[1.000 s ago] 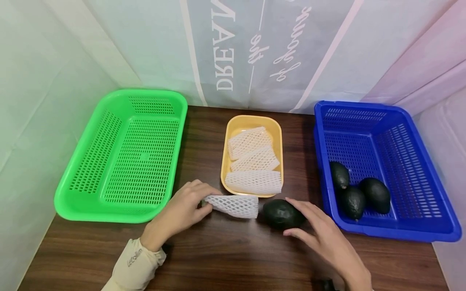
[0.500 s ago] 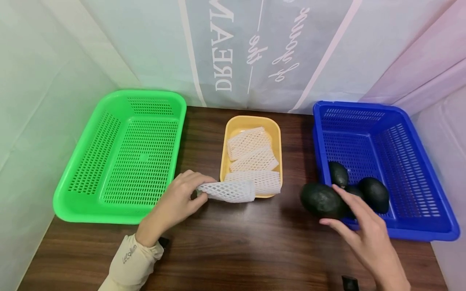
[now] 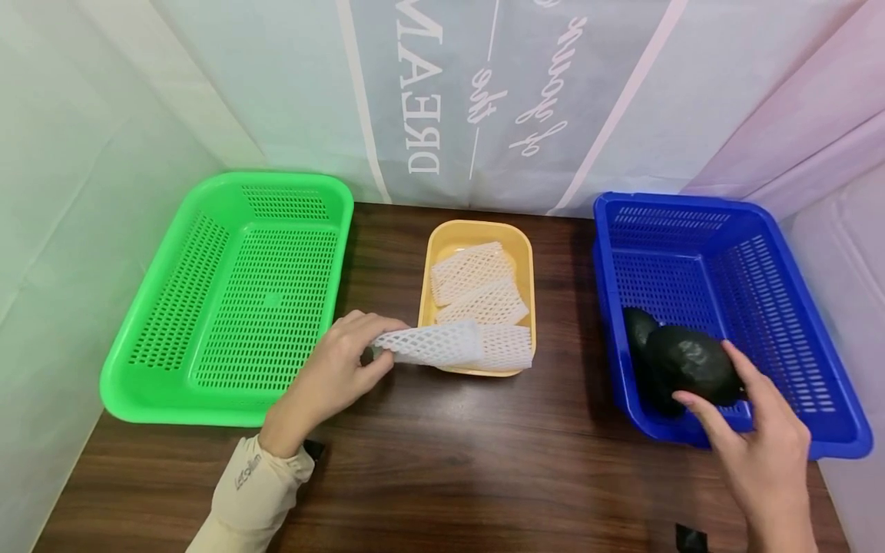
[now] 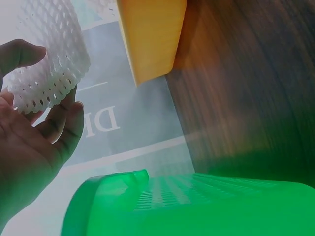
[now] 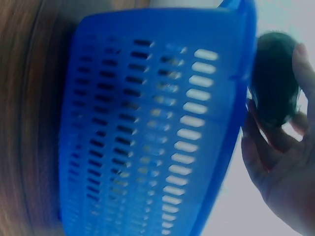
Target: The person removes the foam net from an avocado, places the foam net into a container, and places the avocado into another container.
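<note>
In the head view my left hand (image 3: 339,365) pinches one end of a white foam net sleeve (image 3: 439,343), whose far end overlaps the near side of the yellow tray (image 3: 527,269). The left wrist view shows thumb and fingers around the net's edge (image 4: 49,96). My right hand (image 3: 767,442) grips a dark green avocado (image 3: 694,365) above the blue basket (image 3: 743,442), fingers and thumb on its right side. Another avocado (image 3: 638,326) lies in the basket's left part. The held avocado hides much of what lies under it. The right wrist view shows the avocado (image 5: 275,78) beside the basket's rim.
Several more foam net sleeves (image 3: 473,273) lie in the yellow tray at the middle. A green perforated basket (image 3: 270,299) with nothing visible inside stands at the left. The dark wooden table (image 3: 470,476) meets a printed curtain (image 3: 456,100) behind.
My right hand has carried the avocado right, from the table beside the net sleeve to over the blue basket. The left hand has lifted slightly, bringing its net sleeve up over the tray's near edge.
</note>
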Demonstrator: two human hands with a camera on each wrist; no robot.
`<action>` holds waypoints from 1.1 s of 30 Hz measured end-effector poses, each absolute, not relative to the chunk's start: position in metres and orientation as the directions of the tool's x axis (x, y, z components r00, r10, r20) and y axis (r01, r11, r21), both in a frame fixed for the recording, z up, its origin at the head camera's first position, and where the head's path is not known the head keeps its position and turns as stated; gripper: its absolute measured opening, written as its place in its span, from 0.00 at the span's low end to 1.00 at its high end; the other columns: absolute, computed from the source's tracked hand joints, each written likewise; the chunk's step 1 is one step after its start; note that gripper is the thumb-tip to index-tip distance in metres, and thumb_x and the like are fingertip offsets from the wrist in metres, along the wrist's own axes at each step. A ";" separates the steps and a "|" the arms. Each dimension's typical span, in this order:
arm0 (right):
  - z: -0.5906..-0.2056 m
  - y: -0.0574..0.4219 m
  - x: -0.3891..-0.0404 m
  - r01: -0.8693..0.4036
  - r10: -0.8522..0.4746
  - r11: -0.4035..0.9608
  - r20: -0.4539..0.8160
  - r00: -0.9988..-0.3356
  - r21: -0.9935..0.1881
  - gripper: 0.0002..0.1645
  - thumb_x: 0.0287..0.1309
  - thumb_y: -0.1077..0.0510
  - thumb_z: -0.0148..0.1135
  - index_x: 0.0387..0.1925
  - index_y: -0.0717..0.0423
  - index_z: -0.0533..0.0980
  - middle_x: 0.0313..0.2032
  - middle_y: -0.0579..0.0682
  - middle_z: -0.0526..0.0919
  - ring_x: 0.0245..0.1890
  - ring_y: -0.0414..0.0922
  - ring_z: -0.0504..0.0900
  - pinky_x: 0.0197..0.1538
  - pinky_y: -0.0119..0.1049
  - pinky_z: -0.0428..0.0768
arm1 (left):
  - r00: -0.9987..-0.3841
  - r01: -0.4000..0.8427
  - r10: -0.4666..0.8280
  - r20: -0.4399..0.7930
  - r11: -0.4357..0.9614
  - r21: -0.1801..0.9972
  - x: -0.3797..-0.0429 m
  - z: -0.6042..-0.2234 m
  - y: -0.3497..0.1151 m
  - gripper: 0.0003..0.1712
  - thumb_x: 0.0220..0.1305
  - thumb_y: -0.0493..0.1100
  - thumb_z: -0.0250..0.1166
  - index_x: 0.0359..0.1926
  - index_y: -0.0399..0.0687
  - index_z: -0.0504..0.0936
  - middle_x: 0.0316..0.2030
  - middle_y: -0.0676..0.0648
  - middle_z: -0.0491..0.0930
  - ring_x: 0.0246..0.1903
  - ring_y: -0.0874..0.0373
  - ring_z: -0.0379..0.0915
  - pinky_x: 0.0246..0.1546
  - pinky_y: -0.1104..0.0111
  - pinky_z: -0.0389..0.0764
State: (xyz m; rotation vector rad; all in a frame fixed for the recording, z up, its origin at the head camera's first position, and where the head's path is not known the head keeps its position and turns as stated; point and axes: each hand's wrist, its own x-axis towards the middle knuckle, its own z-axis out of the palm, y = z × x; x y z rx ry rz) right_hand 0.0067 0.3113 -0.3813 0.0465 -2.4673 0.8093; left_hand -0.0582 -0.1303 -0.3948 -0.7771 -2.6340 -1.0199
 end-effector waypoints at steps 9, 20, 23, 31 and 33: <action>-0.397 0.337 0.002 0.154 0.439 0.837 0.477 -0.761 -0.524 0.42 0.53 0.53 0.75 0.69 0.47 0.69 0.61 0.66 0.77 0.57 0.55 0.80 0.65 0.28 0.68 | -0.861 0.509 0.355 0.365 0.636 0.580 -0.068 -0.390 -0.125 0.17 0.57 0.35 0.67 0.49 0.45 0.84 0.45 0.49 0.87 0.40 0.56 0.77 0.42 0.61 0.78; -0.406 0.359 -0.005 0.331 0.606 0.747 0.386 -0.695 -0.577 0.44 0.59 0.36 0.65 0.71 0.53 0.67 0.66 0.64 0.71 0.67 0.66 0.68 0.72 0.61 0.53 | -0.880 0.473 0.313 0.357 0.652 0.593 -0.083 -0.388 -0.115 0.16 0.59 0.35 0.64 0.49 0.45 0.84 0.42 0.49 0.87 0.36 0.55 0.73 0.39 0.64 0.74; -0.407 0.361 -0.006 0.349 0.617 0.743 0.383 -0.687 -0.571 0.44 0.59 0.36 0.65 0.71 0.53 0.67 0.66 0.63 0.71 0.67 0.65 0.69 0.71 0.61 0.55 | -0.881 0.470 0.307 0.360 0.654 0.593 -0.086 -0.389 -0.115 0.16 0.59 0.35 0.64 0.49 0.45 0.83 0.41 0.49 0.87 0.35 0.55 0.73 0.37 0.64 0.73; -0.410 0.368 -0.006 0.432 0.651 0.716 0.303 -0.696 -0.548 0.45 0.62 0.35 0.61 0.72 0.52 0.64 0.68 0.62 0.69 0.68 0.68 0.65 0.70 0.63 0.48 | -0.905 0.422 0.275 0.325 0.685 0.594 -0.094 -0.392 -0.108 0.16 0.59 0.36 0.64 0.49 0.46 0.83 0.41 0.47 0.87 0.34 0.53 0.73 0.35 0.64 0.72; -0.413 0.370 -0.006 0.446 0.659 0.709 0.287 -0.695 -0.547 0.44 0.61 0.35 0.62 0.72 0.51 0.65 0.68 0.62 0.70 0.67 0.68 0.67 0.70 0.62 0.47 | -0.903 0.424 0.270 0.333 0.684 0.594 -0.097 -0.393 -0.105 0.16 0.59 0.36 0.64 0.50 0.46 0.83 0.41 0.47 0.87 0.34 0.53 0.73 0.34 0.63 0.73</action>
